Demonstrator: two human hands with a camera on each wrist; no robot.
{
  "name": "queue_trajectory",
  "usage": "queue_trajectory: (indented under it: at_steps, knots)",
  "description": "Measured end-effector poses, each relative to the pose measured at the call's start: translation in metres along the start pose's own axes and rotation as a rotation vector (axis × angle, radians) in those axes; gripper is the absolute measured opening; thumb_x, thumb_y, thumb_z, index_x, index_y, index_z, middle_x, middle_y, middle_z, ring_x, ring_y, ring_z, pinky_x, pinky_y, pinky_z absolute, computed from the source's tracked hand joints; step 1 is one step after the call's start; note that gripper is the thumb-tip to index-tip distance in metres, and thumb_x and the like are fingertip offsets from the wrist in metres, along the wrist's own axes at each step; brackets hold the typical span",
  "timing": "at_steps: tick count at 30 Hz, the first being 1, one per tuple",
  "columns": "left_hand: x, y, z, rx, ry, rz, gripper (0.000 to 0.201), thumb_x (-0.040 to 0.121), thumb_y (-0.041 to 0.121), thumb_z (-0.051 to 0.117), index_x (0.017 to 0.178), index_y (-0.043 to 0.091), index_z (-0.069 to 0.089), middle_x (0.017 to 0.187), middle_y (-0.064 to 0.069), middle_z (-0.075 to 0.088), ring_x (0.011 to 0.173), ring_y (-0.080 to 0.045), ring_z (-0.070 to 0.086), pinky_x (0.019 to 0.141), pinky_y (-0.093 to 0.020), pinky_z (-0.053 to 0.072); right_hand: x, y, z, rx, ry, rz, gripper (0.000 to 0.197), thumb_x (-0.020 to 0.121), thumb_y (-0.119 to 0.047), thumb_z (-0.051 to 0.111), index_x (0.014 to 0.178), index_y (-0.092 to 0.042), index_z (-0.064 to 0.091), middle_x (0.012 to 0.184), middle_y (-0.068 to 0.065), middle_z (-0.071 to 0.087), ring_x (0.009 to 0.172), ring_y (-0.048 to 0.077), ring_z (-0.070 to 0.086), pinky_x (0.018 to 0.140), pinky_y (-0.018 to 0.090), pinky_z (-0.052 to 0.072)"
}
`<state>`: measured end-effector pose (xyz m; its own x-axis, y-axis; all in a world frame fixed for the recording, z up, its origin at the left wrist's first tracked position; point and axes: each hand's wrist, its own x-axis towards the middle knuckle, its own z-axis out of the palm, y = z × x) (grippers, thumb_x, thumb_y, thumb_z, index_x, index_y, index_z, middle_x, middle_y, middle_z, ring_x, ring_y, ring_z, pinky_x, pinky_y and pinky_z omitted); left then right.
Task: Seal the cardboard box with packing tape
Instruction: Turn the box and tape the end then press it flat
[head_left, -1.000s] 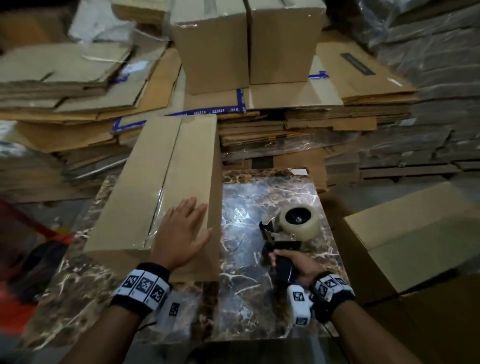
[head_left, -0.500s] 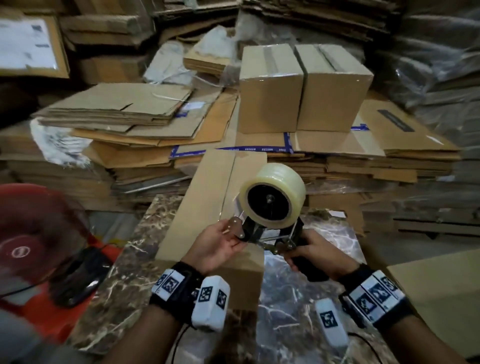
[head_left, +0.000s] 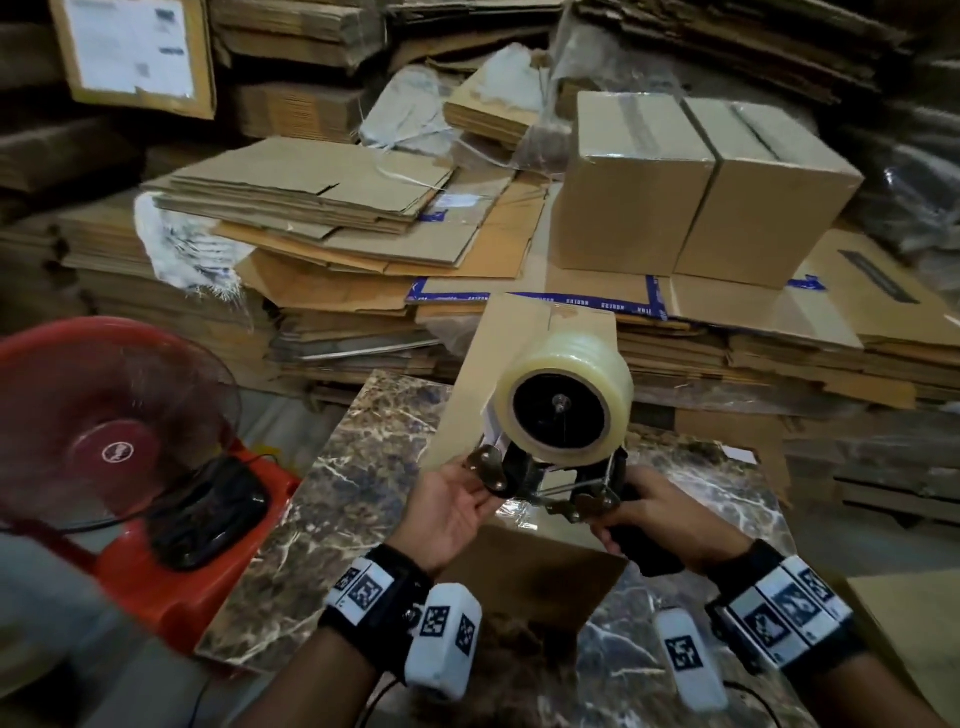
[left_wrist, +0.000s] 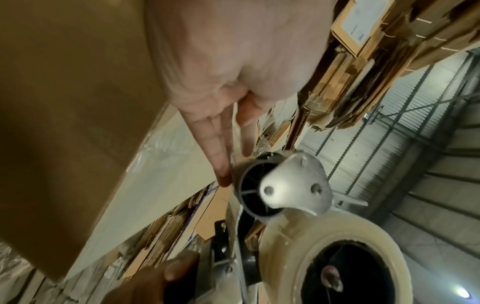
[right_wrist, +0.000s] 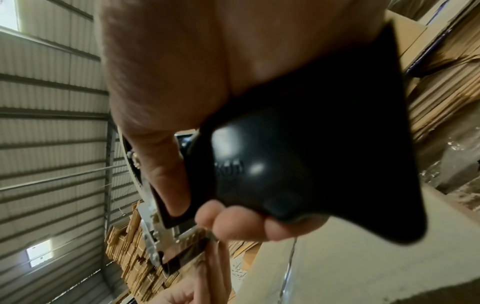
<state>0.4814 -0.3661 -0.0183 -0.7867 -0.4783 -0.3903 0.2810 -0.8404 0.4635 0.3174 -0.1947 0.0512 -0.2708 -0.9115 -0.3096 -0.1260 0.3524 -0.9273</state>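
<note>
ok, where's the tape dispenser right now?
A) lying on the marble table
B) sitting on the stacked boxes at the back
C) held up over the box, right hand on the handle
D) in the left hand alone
C: the right hand grips the black handle of the tape dispenser, raised above the cardboard box, while the left hand touches its front end.

Flattened cardboard stacks (head_left: 311, 218) are piling up behind a marble-patterned table (head_left: 363, 467). A red fan (head_left: 104, 431) is standing at left. Corrugated metal walls (right_wrist: 52, 102) are catching daylight from a window (right_wrist: 39, 257).
</note>
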Motion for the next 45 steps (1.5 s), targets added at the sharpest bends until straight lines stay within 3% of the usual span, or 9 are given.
queue_trajectory:
  at_steps: [5, 12, 15, 19, 24, 28, 35, 39, 45]
  knots:
    - [-0.014, 0.027, -0.017, 0.252, -0.052, 0.022, 0.023, 0.097, 0.007, 0.048, 0.111, -0.004, 0.061, 0.108, -0.024, 0.071, 0.094, -0.029, 0.071, 0.067, -0.03, 0.06, 0.006, -0.011, 0.013, -0.118, 0.0, -0.024, 0.032, 0.073, -0.005, 0.063, 0.085, 0.023, 0.053, 0.068, 0.022, 0.058, 0.06, 0.03, 0.054, 0.053, 0.032, 0.047]
    - [-0.016, 0.07, -0.032, 0.914, -0.024, 0.183, 0.023, 0.092, -0.005, 0.058, 0.113, 0.003, 0.062, 0.095, -0.022, 0.071, 0.073, -0.029, 0.073, 0.062, -0.033, 0.062, 0.003, -0.016, 0.022, -0.291, 0.02, -0.002, 0.025, 0.074, -0.005, 0.064, 0.083, 0.017, 0.056, 0.065, 0.017, 0.064, 0.056, 0.028, 0.058, 0.055, 0.035, 0.048]
    - [-0.02, 0.106, -0.058, 0.974, -0.027, 0.228, 0.034, 0.088, -0.001, 0.065, 0.12, 0.002, 0.056, 0.084, -0.023, 0.07, 0.066, -0.028, 0.07, 0.059, -0.033, 0.061, -0.011, -0.014, 0.01, -0.383, 0.08, -0.003, 0.006, 0.079, 0.0, 0.067, 0.076, 0.005, 0.064, 0.063, 0.016, 0.069, 0.053, 0.025, 0.061, 0.054, 0.035, 0.048]
    - [-0.016, 0.124, -0.078, 1.059, -0.109, 0.179, 0.041, 0.086, 0.002, 0.068, 0.123, 0.009, 0.05, 0.084, -0.025, 0.071, 0.067, -0.032, 0.07, 0.059, -0.036, 0.06, -0.015, -0.01, 0.004, -0.512, 0.1, 0.067, 0.029, 0.078, 0.008, 0.063, 0.058, -0.013, 0.064, 0.051, 0.006, 0.065, 0.044, 0.014, 0.055, 0.045, 0.026, 0.041]
    - [-0.008, 0.116, -0.087, 1.072, -0.093, 0.218, 0.038, 0.089, -0.003, 0.063, 0.122, 0.01, 0.048, 0.079, -0.022, 0.071, 0.062, -0.029, 0.069, 0.055, -0.034, 0.059, -0.007, 0.002, 0.011, -0.542, 0.151, 0.128, 0.009, 0.073, 0.013, 0.061, 0.073, 0.005, 0.065, 0.056, 0.013, 0.066, 0.043, 0.011, 0.057, 0.04, 0.02, 0.04]
    - [-0.004, 0.105, -0.099, 1.113, -0.059, 0.226, 0.034, 0.092, -0.006, 0.059, 0.12, 0.007, 0.046, 0.078, -0.022, 0.071, 0.061, -0.03, 0.068, 0.054, -0.034, 0.059, -0.006, 0.004, 0.018, -0.593, 0.15, 0.171, 0.024, 0.072, 0.01, 0.062, 0.06, -0.01, 0.062, 0.045, -0.001, 0.063, 0.039, 0.004, 0.055, 0.042, 0.017, 0.039]
    - [-0.002, 0.065, -0.105, 1.291, 0.073, 0.272, 0.025, 0.092, 0.014, 0.065, 0.106, 0.014, 0.044, 0.082, -0.022, 0.069, 0.066, -0.033, 0.068, 0.055, -0.033, 0.059, -0.008, -0.004, 0.022, -0.629, 0.155, 0.162, 0.035, 0.074, 0.012, 0.063, 0.056, -0.018, 0.06, 0.042, -0.007, 0.06, 0.038, 0.0, 0.053, 0.041, 0.011, 0.037]
    - [-0.001, 0.058, -0.114, 1.464, 0.327, 0.428, 0.016, 0.087, 0.028, 0.071, 0.095, 0.022, 0.059, 0.087, -0.002, 0.07, 0.081, -0.018, 0.068, 0.07, -0.035, 0.055, -0.007, -0.004, 0.021, -0.678, 0.145, 0.161, 0.03, 0.074, 0.008, 0.065, 0.058, -0.016, 0.059, 0.048, -0.006, 0.06, 0.041, -0.002, 0.054, 0.042, 0.011, 0.038]
    - [-0.015, 0.025, -0.079, 1.317, 0.384, 0.713, 0.04, 0.099, 0.025, 0.055, 0.061, 0.012, 0.056, 0.052, 0.004, 0.046, 0.05, -0.007, 0.04, 0.052, -0.02, 0.031, 0.0, 0.012, 0.01, -0.684, 0.109, 0.162, 0.005, 0.071, -0.001, 0.067, 0.068, -0.003, 0.063, 0.056, 0.007, 0.062, 0.049, 0.009, 0.053, 0.045, 0.017, 0.037]
